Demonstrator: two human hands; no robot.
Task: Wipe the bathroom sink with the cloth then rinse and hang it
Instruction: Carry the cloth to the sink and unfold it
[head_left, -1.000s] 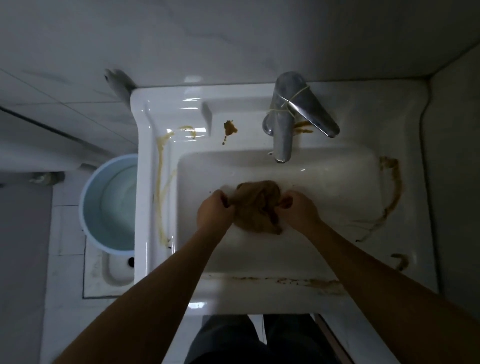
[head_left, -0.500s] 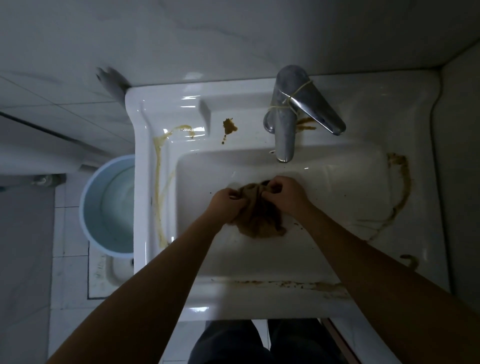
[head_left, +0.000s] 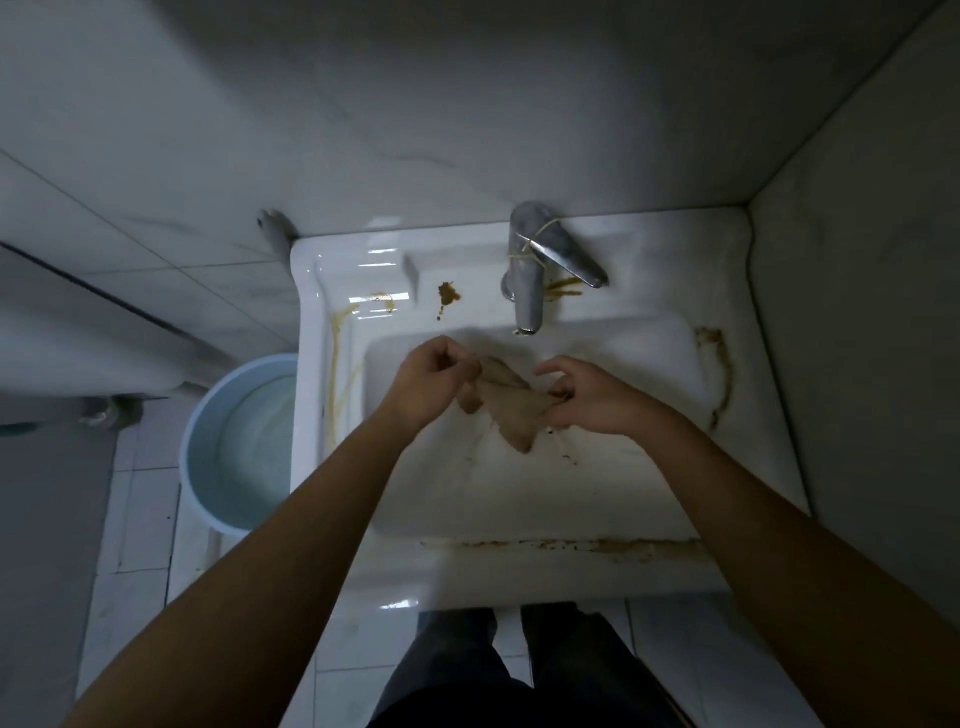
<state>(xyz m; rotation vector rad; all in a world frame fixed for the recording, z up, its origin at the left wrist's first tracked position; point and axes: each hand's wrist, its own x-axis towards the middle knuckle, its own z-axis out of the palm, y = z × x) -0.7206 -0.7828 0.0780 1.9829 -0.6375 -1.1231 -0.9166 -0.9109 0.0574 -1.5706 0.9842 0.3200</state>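
So I've got the damp brown cloth (head_left: 511, 408) stretched between both hands over the basin of the white ceramic bathroom sink (head_left: 519, 499); my left hand (head_left: 428, 382) has a pinch grip closed on its upper corner, my right hand (head_left: 587, 397) is pinching the other edge with a couple of fingers sticking out loose; the cloth's lower point droops toward the basin floor; chrome lever faucet (head_left: 530, 273) sits just behind it; brown-yellow stains (head_left: 449, 296) smear the rim and front edge; pale blue plastic bucket (head_left: 244, 441) stands on the floor left of the sink.
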